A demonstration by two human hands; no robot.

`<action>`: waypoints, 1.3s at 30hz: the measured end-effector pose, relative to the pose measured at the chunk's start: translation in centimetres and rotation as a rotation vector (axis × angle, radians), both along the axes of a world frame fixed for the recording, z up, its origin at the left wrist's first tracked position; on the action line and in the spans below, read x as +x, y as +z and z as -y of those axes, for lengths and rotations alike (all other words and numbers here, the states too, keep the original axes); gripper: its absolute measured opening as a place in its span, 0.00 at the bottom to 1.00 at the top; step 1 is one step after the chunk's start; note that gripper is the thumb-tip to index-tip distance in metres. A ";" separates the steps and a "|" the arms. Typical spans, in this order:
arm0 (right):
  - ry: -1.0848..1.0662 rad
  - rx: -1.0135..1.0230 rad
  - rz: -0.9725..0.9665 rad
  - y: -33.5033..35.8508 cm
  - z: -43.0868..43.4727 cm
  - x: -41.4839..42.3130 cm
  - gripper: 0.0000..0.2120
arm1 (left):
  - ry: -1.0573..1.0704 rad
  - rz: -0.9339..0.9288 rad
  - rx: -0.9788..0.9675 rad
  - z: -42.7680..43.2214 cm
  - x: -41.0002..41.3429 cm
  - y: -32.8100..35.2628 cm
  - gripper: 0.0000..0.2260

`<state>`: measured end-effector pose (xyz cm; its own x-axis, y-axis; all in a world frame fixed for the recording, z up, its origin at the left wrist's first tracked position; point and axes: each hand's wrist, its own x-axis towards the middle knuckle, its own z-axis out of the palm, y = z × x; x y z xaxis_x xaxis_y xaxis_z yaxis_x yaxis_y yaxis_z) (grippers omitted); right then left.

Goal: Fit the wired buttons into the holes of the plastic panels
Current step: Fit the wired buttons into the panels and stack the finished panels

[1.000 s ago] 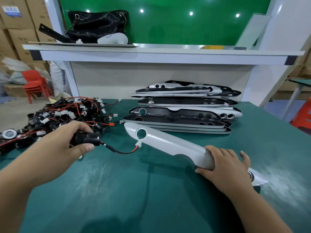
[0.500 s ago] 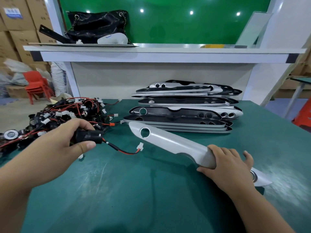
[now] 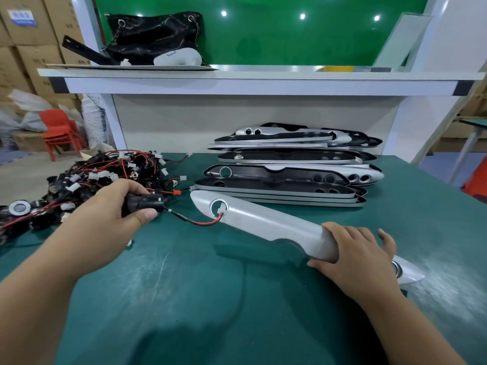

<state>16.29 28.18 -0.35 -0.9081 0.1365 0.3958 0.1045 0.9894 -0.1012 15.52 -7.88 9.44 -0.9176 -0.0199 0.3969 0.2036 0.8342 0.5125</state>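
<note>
My left hand (image 3: pixel 110 209) grips a black wired button (image 3: pixel 143 202) by its body, just left of a long silver plastic panel (image 3: pixel 268 219). The button's red and black wire (image 3: pixel 200 221) curves right, and its white connector (image 3: pixel 222 207) sits inside the round hole (image 3: pixel 219 208) at the panel's raised left end. My right hand (image 3: pixel 355 248) grips the panel near its right end, fingers curled over the top edge. Past my right hand, a fitted button (image 3: pixel 396 268) shows in the panel's tip, which rests on the green table (image 3: pixel 184 285).
A tangled pile of black wired buttons (image 3: pixel 87 180) lies at the left of the table. A stack of silver and black panels (image 3: pixel 290 169) lies behind the held panel. A white shelf (image 3: pixel 237 80) with a black bag (image 3: pixel 155 35) spans the back.
The wire's white connector has moved right from beside the panel into its round hole. My left hand and the panel have come a little closer together.
</note>
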 end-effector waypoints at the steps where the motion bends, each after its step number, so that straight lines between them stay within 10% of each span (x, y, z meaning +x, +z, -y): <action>1: 0.005 0.005 0.002 0.0 0.1 0.0 0.31 | 0.000 0.001 0.007 -0.1 -0.1 0.0 0.10; 23: 0.223 0.049 -0.271 0.2 1.8 0.4 0.35 | -0.011 -0.303 -0.160 -8.4 -2.4 -5.4 0.18; 27: 0.180 -0.025 -0.158 0.3 1.4 0.2 0.34 | -0.007 -0.365 -0.003 -8.3 -3.5 -6.1 0.12; 33: 0.129 -0.090 -0.180 0.2 0.6 -0.2 0.34 | -0.092 -0.381 -0.002 -7.7 -3.3 -7.1 0.28; 39: 0.098 -0.132 -0.206 0.3 0.2 -0.2 0.33 | -0.100 -0.286 0.416 -7.5 -4.2 -7.1 0.33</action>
